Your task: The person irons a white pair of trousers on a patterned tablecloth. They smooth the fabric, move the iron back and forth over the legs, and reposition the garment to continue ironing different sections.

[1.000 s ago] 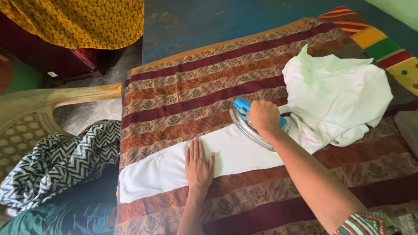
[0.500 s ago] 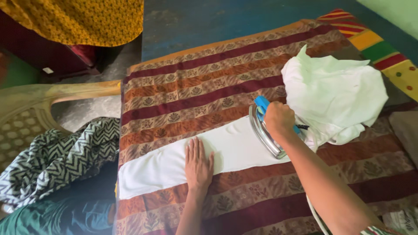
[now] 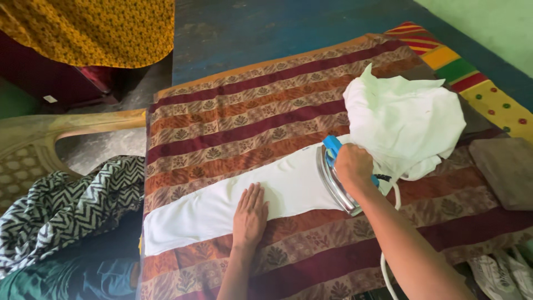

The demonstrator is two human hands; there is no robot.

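At the far left a pale plastic chair (image 3: 33, 147) stands beside the work surface, with a black-and-white zigzag cloth (image 3: 66, 203) heaped over its seat and spilling down toward some teal fabric (image 3: 61, 278) at the bottom corner. Above them, a yellow patterned cloth (image 3: 94, 28) hangs over something dark red. Next comes the striped maroon and orange blanket (image 3: 222, 111) spread as an ironing pad over a blue surface (image 3: 288, 28). Across the blanket lies a long white garment (image 3: 222, 203), its flat strip running from the lower left up toward the right. The left hand (image 3: 250, 216) rests on that strip with palm down and fingers stretched out flat, gripping nothing, pressing the cloth near its lower edge. Further right, the right hand (image 3: 352, 166) is wrapped around the blue handle of an iron (image 3: 333, 178), whose metal soleplate sits on the white garment; its white cord (image 3: 388, 244) trails down past the forearm. Just beyond the iron the rest of the garment is bunched into a loose, crumpled mound. At the right edge a brownish flat slab (image 3: 505, 172) lies on the blanket, possibly wood or stone, and a bright striped mat (image 3: 477, 83) with dots runs behind it.
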